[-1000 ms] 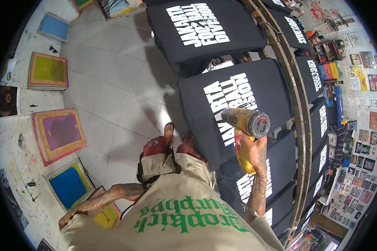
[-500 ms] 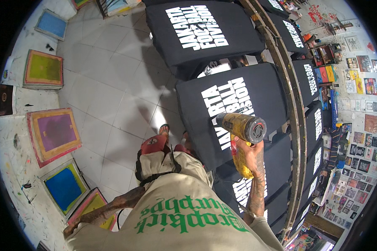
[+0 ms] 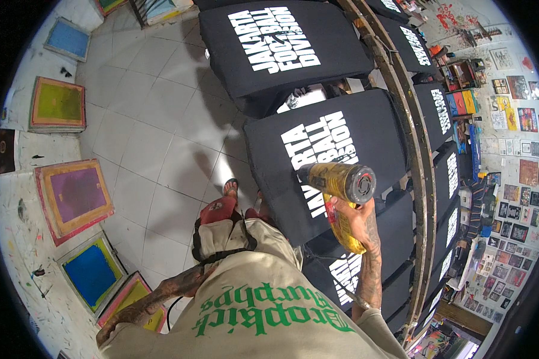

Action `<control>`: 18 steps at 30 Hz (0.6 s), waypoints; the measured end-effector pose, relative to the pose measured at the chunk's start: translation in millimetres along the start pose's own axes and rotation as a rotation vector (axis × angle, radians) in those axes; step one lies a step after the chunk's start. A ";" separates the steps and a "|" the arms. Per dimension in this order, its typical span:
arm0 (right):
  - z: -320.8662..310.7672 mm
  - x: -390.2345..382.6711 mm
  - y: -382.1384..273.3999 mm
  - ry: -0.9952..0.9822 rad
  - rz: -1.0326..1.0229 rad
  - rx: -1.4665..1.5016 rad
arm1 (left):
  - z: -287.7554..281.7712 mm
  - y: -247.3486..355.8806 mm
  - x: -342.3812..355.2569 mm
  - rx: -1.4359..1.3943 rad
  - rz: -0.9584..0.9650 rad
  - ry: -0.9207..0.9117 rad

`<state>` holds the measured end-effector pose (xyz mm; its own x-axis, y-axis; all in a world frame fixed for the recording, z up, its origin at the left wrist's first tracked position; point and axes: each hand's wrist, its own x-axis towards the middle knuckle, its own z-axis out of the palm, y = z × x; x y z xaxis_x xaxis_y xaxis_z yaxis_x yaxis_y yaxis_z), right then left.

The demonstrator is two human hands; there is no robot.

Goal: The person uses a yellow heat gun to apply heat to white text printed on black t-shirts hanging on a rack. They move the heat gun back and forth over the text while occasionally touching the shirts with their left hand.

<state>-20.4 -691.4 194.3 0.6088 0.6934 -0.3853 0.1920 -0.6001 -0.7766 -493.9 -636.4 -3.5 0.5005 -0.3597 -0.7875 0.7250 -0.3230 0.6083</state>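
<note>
Pale floor tiles (image 3: 144,143) are flanking white-printed black fabric (image 3: 374,134); the right hand (image 3: 358,220) is gripping a yellow-and-black heat gun (image 3: 336,180), pointing leftward above it; the left hand's (image 3: 205,274) grip is unclear.

The bare, tattooed right forearm (image 3: 370,272) reaches from the near right toward the far side, its wrist (image 3: 372,239) almost straight and the bare right hand (image 3: 358,220) curled in a grip. The bare, tattooed left forearm (image 3: 156,297) slants inward from the near left, elbow bent outward, the bare left hand (image 3: 200,279) close to the torso (image 3: 233,323), its fingers mostly hidden.
</note>
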 end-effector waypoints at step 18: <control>-19.7 -3.2 25.8 0.108 0.006 0.016 | -16.3 11.6 5.2 0.008 -0.009 -0.005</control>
<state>-2.2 -717.0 185.3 0.6897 0.6421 -0.3346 0.1764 -0.5972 -0.7825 -475.2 -627.7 -2.1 0.4920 -0.3610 -0.7922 0.7254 -0.3331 0.6023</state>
